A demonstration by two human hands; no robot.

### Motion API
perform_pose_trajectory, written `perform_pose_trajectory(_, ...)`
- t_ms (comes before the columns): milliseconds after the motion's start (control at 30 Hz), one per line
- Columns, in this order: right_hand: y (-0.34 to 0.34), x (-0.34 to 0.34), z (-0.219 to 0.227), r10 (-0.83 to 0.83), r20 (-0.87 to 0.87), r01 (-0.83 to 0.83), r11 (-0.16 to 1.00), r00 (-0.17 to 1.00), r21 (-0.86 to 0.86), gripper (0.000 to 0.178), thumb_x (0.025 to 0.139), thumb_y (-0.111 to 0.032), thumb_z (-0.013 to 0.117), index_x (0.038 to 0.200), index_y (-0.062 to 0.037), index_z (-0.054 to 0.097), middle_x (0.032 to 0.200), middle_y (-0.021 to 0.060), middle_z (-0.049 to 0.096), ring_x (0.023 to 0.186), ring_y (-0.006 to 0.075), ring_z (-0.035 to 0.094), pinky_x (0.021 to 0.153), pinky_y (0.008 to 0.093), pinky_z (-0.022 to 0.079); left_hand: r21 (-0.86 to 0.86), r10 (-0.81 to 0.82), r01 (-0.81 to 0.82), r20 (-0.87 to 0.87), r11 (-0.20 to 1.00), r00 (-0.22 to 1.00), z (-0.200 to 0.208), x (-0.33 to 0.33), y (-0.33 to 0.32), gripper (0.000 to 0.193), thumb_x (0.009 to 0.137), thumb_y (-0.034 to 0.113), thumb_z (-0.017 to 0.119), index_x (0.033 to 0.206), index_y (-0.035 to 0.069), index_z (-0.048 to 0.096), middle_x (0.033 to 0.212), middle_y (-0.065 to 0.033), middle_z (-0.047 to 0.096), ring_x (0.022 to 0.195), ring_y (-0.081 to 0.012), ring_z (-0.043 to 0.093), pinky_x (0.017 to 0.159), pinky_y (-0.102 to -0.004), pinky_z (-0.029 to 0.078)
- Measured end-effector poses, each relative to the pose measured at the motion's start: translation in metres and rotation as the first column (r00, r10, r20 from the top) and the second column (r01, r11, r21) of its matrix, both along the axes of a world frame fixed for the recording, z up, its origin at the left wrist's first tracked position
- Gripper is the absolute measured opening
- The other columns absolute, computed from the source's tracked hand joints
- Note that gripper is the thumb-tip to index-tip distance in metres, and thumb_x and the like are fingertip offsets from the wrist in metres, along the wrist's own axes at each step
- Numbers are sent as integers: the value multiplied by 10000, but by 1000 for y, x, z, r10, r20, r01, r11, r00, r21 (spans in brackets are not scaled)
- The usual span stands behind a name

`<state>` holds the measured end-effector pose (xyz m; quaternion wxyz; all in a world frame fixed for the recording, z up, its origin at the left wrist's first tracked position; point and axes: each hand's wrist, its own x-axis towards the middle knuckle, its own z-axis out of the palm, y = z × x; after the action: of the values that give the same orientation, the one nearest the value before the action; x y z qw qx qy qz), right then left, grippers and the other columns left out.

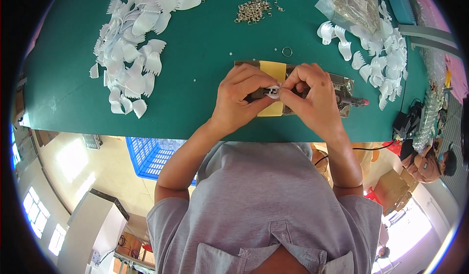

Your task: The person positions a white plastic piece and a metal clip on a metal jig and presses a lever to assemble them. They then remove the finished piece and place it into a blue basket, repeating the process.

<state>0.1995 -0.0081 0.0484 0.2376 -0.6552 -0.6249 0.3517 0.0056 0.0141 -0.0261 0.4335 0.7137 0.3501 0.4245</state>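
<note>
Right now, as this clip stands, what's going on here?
The left hand pinches a small white piece over a yellow strip; the right hand has its fingertips at it, their grip unclear. White plastic pieces lie piled left and right on the green table, small metal parts heaped beyond the hands.

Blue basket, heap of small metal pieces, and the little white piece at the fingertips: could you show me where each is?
blue basket [138, 158]: head view, on its slatted side
heap of small metal pieces [252, 11]: head view, middle of the heap
little white piece [275, 92]: head view, near its middle
</note>
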Motion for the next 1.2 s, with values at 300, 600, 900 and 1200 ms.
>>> perform_pose_trajectory(300,-5,-14,9,15,211,-58,979,977,197,177,774,-81,752,754,-101,576,697,19,552,707,240,542,748,411,405,7,23,-23,32,1000,999,3,2,2,332,666,28,898,968,87,774,921,-35,722,905,-249,665,819,-372,519)
perform_pose_trajectory(600,-8,-20,7,5,165,-47,967,986,252,214,785,-46,760,782,-87,550,691,43,555,687,268,558,664,429,451,17,-17,17,15,1000,1000,3,-2,2,376,680,-70,824,1031,56,776,989,-61,724,966,-260,668,845,-362,539)
perform_pose_trajectory(900,-8,-11,9,57,109,-83,963,992,255,182,794,-7,770,811,-70,600,733,50,608,702,256,602,658,396,483,-1,24,-24,19,1000,1000,-1,1,-2,329,683,26,887,986,84,771,936,-47,722,916,-256,669,826,-376,521)
perform_pose_trajectory(1200,-45,76,-4,-467,101,404,838,878,367,51,923,-18,761,972,-26,752,913,57,717,803,145,646,767,296,523,50,-9,11,-38,999,999,6,0,2,312,739,23,918,1019,70,788,960,-46,741,940,-214,687,826,-346,536)
